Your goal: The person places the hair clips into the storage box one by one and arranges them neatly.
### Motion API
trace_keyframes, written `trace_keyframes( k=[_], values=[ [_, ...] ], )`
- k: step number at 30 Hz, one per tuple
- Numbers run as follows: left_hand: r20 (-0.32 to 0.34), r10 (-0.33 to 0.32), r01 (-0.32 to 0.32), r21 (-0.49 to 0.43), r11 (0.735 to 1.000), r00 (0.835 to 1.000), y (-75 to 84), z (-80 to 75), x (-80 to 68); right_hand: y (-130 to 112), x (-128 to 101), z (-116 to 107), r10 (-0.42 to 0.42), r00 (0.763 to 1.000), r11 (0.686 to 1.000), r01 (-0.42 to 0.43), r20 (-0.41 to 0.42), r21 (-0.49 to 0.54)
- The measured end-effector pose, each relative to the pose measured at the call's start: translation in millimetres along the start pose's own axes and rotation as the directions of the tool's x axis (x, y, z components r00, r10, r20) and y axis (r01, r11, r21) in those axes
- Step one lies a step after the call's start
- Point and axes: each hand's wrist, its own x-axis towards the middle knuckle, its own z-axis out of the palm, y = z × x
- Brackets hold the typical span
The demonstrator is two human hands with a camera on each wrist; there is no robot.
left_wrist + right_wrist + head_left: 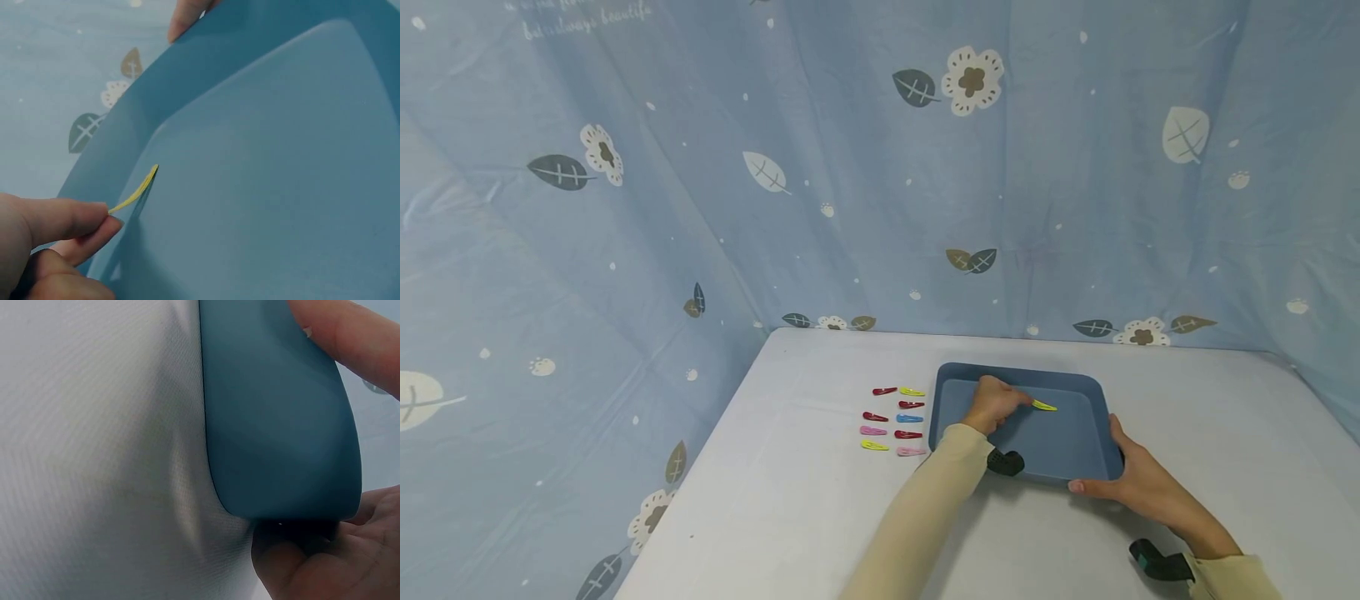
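My left hand [997, 405] reaches over the blue tray [1067, 442] and pinches a yellow hair clip [1045, 406] by one end. In the left wrist view the clip's free tip [150, 176] points away from the fingertips, over the tray floor; whether it touches the floor I cannot tell. My right hand [1138, 482] holds the tray's near right corner, its thumb along the front wall and its fingers at the right side. The right wrist view shows the tray wall [281, 425] between thumb and fingers.
Left of the tray, several hair clips lie in two columns on the white table [775, 500], among them a blue clip [909, 418], a pink clip [873, 431] and a red clip [876, 417]. A blue patterned curtain [850, 208] hangs behind and to the left.
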Motion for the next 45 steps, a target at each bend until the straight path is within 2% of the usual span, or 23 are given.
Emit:
trace_keyframes(
  k=[19,27,33,38,45],
  values=[
    [-0.031,-0.008,0.008,0.013,1.0,1.0,-3.2,-4.1,0.6,-4,1,1,0.004,1.0,1.0,-0.003,0.023,-0.024],
    [0.002,0.005,-0.005,-0.023,1.0,1.0,1.7,-11.5,-3.5,-2,0,-1,0.004,1.0,1.0,-0.004,0.026,0.008],
    [0.035,0.036,-0.035,-0.036,0.999,0.999,12.0,-27.4,-7.5,1,0,-1,0.0,1.0,1.0,0.0,0.016,-0.004],
    [0.026,0.106,-0.105,-0.047,0.993,0.994,18.0,-46.3,-16.6,-1,1,0,0.014,1.0,0.999,-0.014,0.013,-0.031],
    [0.092,0.237,-0.218,-0.175,0.96,0.967,43.8,-86.8,-54.3,0,0,0,0.005,1.0,1.0,-0.005,0.006,-0.015]
  ],
)
